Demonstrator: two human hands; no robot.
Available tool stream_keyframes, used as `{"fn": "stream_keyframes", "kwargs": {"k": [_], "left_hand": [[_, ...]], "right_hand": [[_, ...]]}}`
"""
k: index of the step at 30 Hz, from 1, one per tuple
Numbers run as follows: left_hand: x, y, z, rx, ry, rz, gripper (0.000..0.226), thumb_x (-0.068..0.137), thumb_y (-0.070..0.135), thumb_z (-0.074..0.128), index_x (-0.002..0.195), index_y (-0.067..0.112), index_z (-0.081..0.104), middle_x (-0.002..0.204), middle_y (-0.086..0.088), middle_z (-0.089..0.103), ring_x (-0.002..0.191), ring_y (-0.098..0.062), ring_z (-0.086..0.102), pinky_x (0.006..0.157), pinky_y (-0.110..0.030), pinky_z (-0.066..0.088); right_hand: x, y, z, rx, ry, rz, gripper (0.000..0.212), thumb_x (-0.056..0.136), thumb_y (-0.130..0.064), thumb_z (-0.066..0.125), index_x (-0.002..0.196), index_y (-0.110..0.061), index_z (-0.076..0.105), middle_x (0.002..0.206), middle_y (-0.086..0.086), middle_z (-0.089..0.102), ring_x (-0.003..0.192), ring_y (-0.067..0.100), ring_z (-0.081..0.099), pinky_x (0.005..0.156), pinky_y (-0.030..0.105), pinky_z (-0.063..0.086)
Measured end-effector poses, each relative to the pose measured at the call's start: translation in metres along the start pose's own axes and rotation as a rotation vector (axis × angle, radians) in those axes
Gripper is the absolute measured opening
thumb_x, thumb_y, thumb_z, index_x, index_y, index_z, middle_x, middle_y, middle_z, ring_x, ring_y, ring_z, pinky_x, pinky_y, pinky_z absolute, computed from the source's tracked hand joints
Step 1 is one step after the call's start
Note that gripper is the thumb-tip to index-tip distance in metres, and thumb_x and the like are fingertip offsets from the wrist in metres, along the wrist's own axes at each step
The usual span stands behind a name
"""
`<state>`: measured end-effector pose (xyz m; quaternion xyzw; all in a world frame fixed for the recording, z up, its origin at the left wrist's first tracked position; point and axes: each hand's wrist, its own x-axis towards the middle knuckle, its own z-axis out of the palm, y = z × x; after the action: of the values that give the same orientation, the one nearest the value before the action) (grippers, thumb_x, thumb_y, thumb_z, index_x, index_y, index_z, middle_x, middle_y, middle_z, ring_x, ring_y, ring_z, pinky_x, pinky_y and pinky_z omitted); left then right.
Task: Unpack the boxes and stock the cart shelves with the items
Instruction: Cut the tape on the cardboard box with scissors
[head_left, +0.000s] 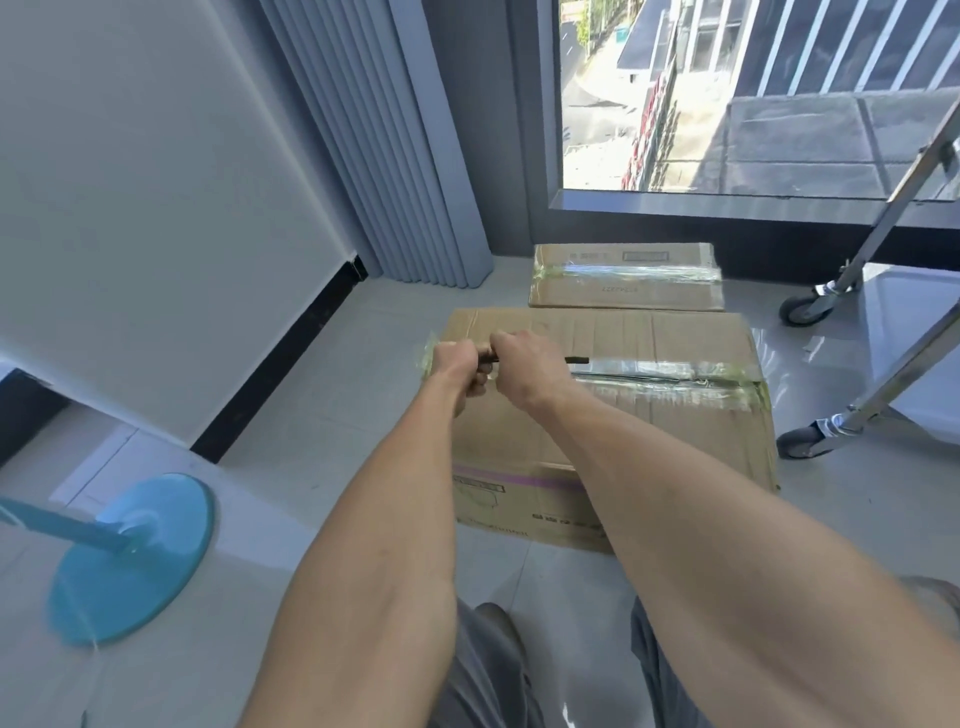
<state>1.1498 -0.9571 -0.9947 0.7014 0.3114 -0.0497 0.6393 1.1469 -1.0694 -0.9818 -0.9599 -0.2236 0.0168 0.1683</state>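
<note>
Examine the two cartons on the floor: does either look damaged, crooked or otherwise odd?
The near carton looks worn: its tape is wrinkled and its right corner crumpled. The far carton sits sealed and square. Both hands grip a dark tool over the seam.

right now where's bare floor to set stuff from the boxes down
Bare tile lies left of the large cardboard box, between it and the wall's black skirting. Crowded: the smaller taped box sits right behind, the cart wheels stand close right, both hands over the tape.
</note>
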Motion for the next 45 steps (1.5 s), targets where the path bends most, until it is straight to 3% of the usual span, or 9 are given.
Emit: {"fn": "stream_keyframes", "kwargs": {"k": [3,5,8,12,20,23,25,32,45], "left_hand": [[0.023,0.0,-0.016,0.035,0.128,0.125,0.035,0.096,0.021,0.043,0.07,0.008,0.062,0.062,-0.006,0.061,0.054,-0.02,0.054,0.05,-0.025,0.041],[0.036,-0.009,-0.033,0.457,0.278,0.235,0.032,0.095,0.022,0.041,0.072,0.01,0.061,0.071,-0.005,0.06,0.076,-0.027,0.056,0.061,-0.032,0.04],[0.053,-0.038,-0.057,0.895,0.231,0.227,0.036,0.094,0.017,0.042,0.114,0.024,0.071,0.116,-0.007,0.067,0.109,-0.034,0.059,0.086,-0.036,0.048],[0.072,-0.061,-0.073,0.727,0.216,0.29,0.046,0.09,0.014,0.045,0.124,0.033,0.067,0.132,0.003,0.064,0.122,-0.025,0.056,0.098,-0.032,0.043],[0.07,-0.09,-0.068,0.51,0.373,0.501,0.032,0.093,0.026,0.046,0.11,0.033,0.072,0.097,0.007,0.074,0.084,-0.015,0.061,0.071,-0.028,0.041],[0.066,-0.09,-0.068,0.511,0.415,0.515,0.031,0.092,0.026,0.043,0.097,0.035,0.072,0.071,0.007,0.067,0.063,-0.011,0.053,0.056,-0.026,0.035],[0.066,-0.09,-0.067,0.551,0.422,0.507,0.031,0.091,0.031,0.041,0.093,0.035,0.072,0.062,0.009,0.06,0.062,-0.014,0.053,0.051,-0.027,0.031],[0.067,-0.092,-0.067,0.587,0.508,0.438,0.021,0.09,0.027,0.054,0.081,0.022,0.073,0.069,0.002,0.068,0.068,-0.027,0.058,0.058,-0.037,0.049],[0.068,-0.09,-0.065,0.767,0.522,0.372,0.027,0.089,0.025,0.046,0.069,0.014,0.062,0.063,-0.003,0.058,0.063,-0.031,0.053,0.057,-0.036,0.048]], "right_hand": [[0.025,0.001,0.01,-0.038,0.059,0.052,0.018,0.085,0.001,0.051,0.093,-0.01,0.063,0.092,0.013,0.066,0.08,0.034,0.058,0.066,0.035,0.038],[0.039,0.004,0.02,-0.027,0.057,0.078,0.021,0.085,0.003,0.05,0.095,-0.008,0.065,0.085,0.011,0.065,0.07,0.031,0.052,0.063,0.034,0.037],[0.058,0.001,0.039,0.016,-0.002,0.025,0.023,0.087,0.002,0.049,0.101,-0.006,0.065,0.093,0.013,0.063,0.079,0.034,0.057,0.065,0.035,0.039],[0.081,-0.012,0.056,-0.023,-0.044,-0.085,0.025,0.088,0.001,0.047,0.104,-0.006,0.065,0.101,0.014,0.061,0.089,0.036,0.061,0.067,0.036,0.04],[0.097,-0.033,0.065,-0.209,-0.066,-0.243,0.021,0.092,-0.002,0.045,0.102,-0.007,0.063,0.103,0.014,0.064,0.094,0.037,0.062,0.068,0.036,0.039],[0.098,-0.036,0.065,-0.272,-0.049,-0.291,0.02,0.092,0.0,0.046,0.099,-0.008,0.062,0.1,0.013,0.064,0.091,0.036,0.063,0.065,0.036,0.04],[0.099,-0.038,0.065,-0.345,-0.044,-0.324,0.02,0.092,0.0,0.047,0.098,-0.009,0.064,0.1,0.011,0.065,0.091,0.034,0.065,0.063,0.035,0.039],[0.096,-0.04,0.073,-0.468,0.004,-0.381,0.024,0.096,-0.003,0.045,0.104,-0.014,0.065,0.105,0.008,0.066,0.097,0.028,0.064,0.062,0.035,0.038],[0.087,-0.037,0.068,-0.561,0.011,-0.383,0.024,0.097,-0.004,0.045,0.103,-0.016,0.065,0.104,0.005,0.065,0.096,0.024,0.064,0.061,0.032,0.038]]}}
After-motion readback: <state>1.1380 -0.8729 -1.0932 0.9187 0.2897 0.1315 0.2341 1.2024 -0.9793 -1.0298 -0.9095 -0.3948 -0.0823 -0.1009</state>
